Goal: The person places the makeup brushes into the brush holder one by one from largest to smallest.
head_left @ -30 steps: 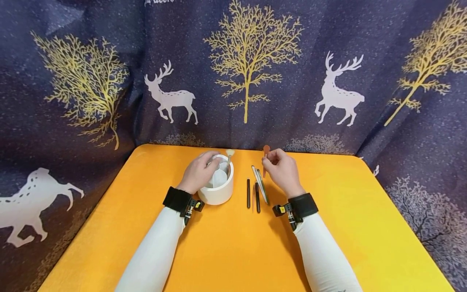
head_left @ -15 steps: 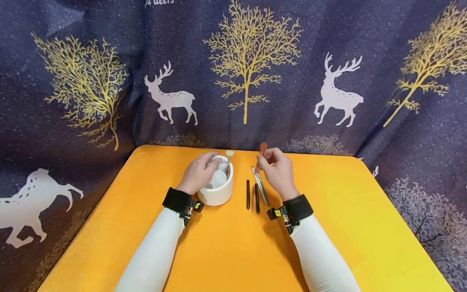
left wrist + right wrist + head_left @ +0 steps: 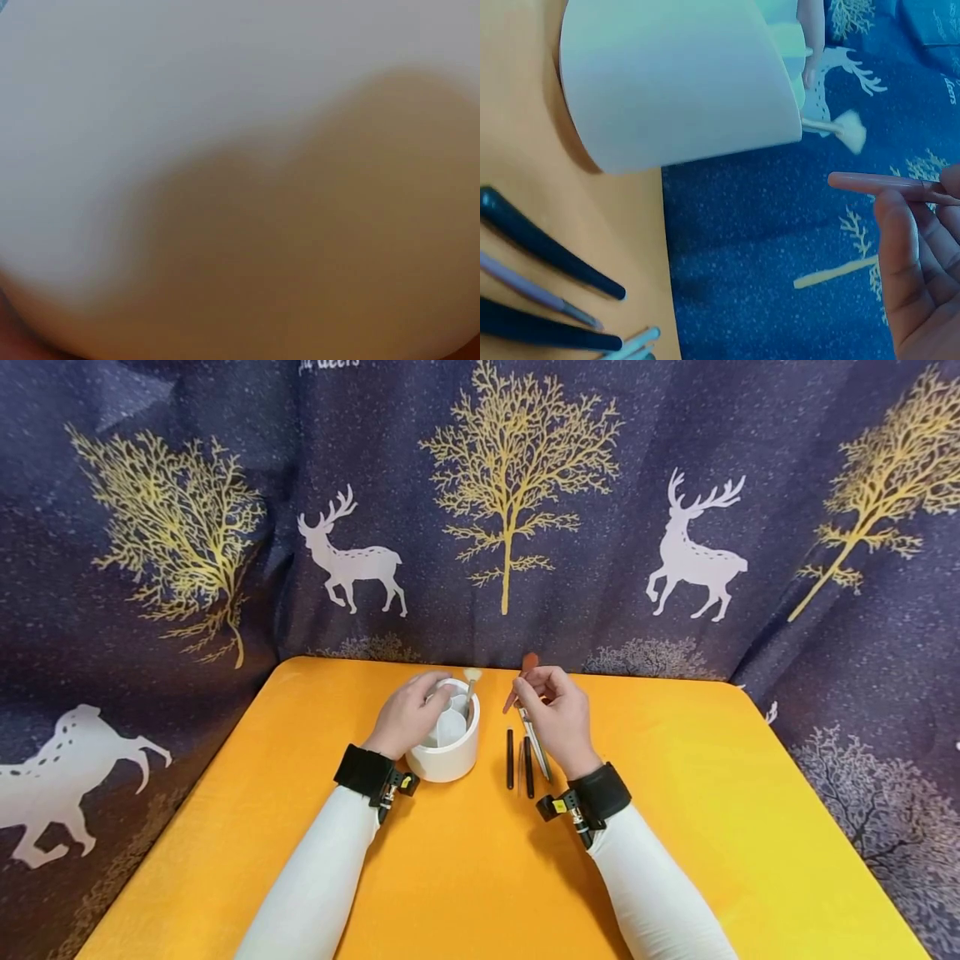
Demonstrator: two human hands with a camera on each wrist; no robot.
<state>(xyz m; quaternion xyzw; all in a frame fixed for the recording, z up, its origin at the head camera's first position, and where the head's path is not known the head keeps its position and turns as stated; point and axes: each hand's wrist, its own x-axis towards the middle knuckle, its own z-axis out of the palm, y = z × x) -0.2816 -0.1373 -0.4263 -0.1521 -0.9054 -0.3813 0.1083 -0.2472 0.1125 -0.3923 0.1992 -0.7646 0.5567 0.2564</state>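
My left hand (image 3: 408, 714) grips the left side of a white round divided holder (image 3: 444, 765), its thumb over the rim. The holder stands upright on the table, with a pale fan brush (image 3: 472, 677) leaning in it. My right hand (image 3: 558, 714) pinches a reddish makeup brush (image 3: 530, 662) in the air, to the right of the holder. The brush is tilted, head up, its handle end lower and toward the holder. In the right wrist view the handle (image 3: 866, 182) points at the holder's open side. The left wrist view is a blur.
Several brushes lie between the holder and my right hand, among them a black one (image 3: 510, 760), another black one (image 3: 529, 768) and a silvery one (image 3: 537, 742). All stand on a yellow table (image 3: 450, 877). A dark deer-print cloth (image 3: 570, 610) hangs behind the far edge.
My right hand has moved left with the reddish brush, which has gone from nearly upright to tilted, its handle end swinging toward the holder. The left hand and holder have stayed put.
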